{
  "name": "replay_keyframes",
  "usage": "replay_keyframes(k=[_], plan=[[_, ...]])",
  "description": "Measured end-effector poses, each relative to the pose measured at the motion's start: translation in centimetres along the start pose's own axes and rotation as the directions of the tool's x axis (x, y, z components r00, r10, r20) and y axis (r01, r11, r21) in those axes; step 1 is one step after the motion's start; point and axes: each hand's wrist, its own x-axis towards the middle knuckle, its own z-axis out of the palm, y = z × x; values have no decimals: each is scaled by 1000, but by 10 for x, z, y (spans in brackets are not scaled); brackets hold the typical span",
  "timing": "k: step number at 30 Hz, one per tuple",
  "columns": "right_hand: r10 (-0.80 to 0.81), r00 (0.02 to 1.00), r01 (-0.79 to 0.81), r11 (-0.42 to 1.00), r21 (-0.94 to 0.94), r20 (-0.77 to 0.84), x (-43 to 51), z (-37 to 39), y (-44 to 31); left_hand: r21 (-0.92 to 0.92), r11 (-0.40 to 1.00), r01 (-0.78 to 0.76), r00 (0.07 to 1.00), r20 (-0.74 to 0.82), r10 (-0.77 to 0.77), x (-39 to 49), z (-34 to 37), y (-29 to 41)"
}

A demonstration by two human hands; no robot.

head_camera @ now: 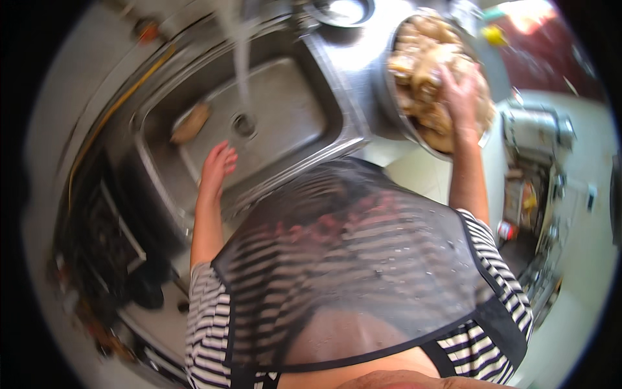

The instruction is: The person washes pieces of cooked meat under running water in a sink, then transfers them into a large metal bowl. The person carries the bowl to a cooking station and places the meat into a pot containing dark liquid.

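Observation:
My left hand [218, 163] hovers over the front left of a stainless steel sink [296, 102], its fingers loosely apart and nothing in them. Against the sink's left wall lies one pale tan piece of meat [192, 124]. A stream of water [241, 68] falls close to the drain [244, 125]. On the right, a large metal basin [396, 114] is heaped with similar pale, wet meat pieces [427, 53], perhaps trotters. My right hand [459, 90] rests on this heap with fingers spread; blur hides whether it grips a piece.
A round metal bowl [347, 12] stands behind the sink on the steel counter [352, 53]. Near the basin are a yellow object [494, 35] and a dark red surface [539, 58]. A yellow hose or cable [119, 99] runs along the left. I wear a translucent apron [359, 262] with water drops.

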Motion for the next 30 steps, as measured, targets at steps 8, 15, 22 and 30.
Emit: replay_keyframes(k=[8,15,22,30], plan=[[-119,991,117,992,-44,-57,4,-2,-59,787,615,55,783,-416,462,79,-90,-37],[-641,759,634,683,363,-119,-22,22,-168,983,109,150,857,-184,481,124,-110,1],[-302,448,-169,896,411,842,-33,138,-189,945,201,259,953,-283,104,185,-111,15],[-92,45,-409,907,102,995,-82,287,-164,842,434,321,941,-334,-48,182,-94,13]])
